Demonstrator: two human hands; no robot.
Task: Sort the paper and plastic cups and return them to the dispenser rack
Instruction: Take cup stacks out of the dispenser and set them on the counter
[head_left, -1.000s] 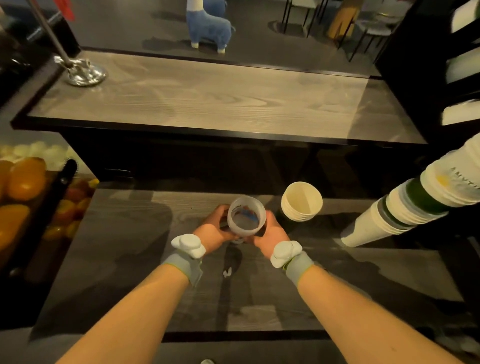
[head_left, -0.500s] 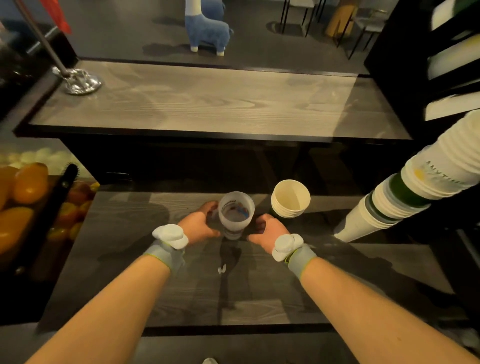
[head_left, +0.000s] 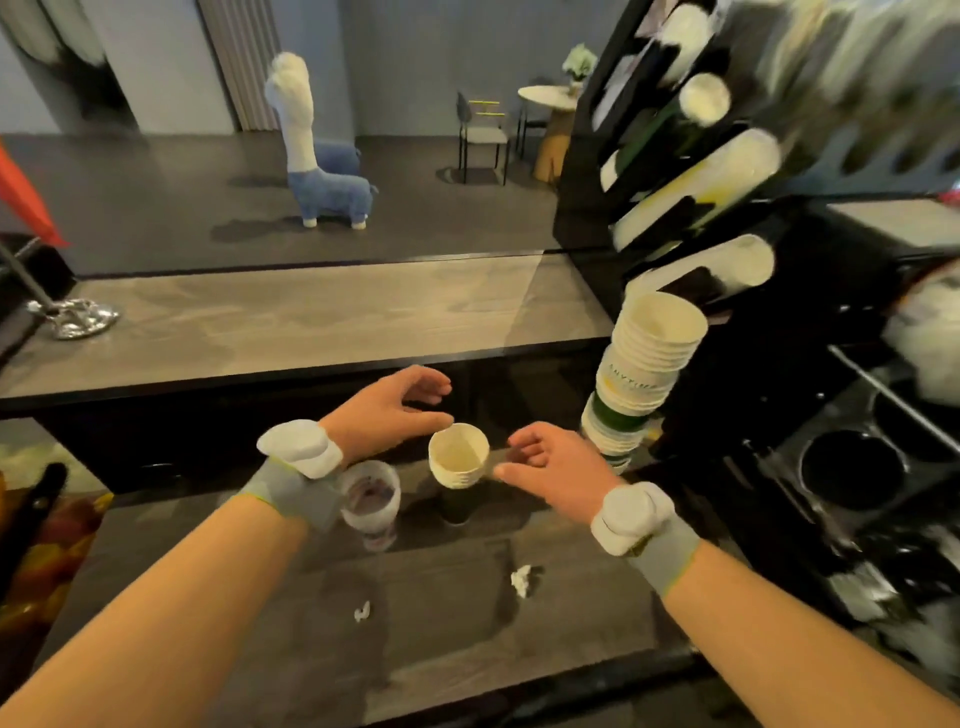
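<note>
Both forearms are extending forward over the lower counter (head_left: 415, 623), each wearing a grey wristband with a white module. The left hand (head_left: 387, 410) is hovering palm-down, wrist slightly raised, with fingers curled loosely and thumb separated; it is open and is gripping nothing. Its fingertips are sitting just above and to the left of the rim of the short paper cup stack (head_left: 458, 457), and contact with the rim cannot be confirmed.

The right hand (head_left: 553, 465) is approaching from the right side at a lower height, fingers pointing left toward the same stack. It is also open and empty, with fingers half-curled and a visible gap between fingertips and the cup wall.

The short paper cup stack is standing upright on the lower counter between the 2 hands, mouth facing up. The plastic cup (head_left: 371, 501) is standing upright on the counter to the left of the stack, directly beside the left wristband and partly hidden by it; neither hand is touching it.

A tall paper cup stack (head_left: 641, 374) is leaning to the right of the right hand, against the black dispenser rack (head_left: 675, 171), whose angled slots are holding further cups. 2 small paper scraps (head_left: 521, 579) are lying on the counter nearer the person.
</note>
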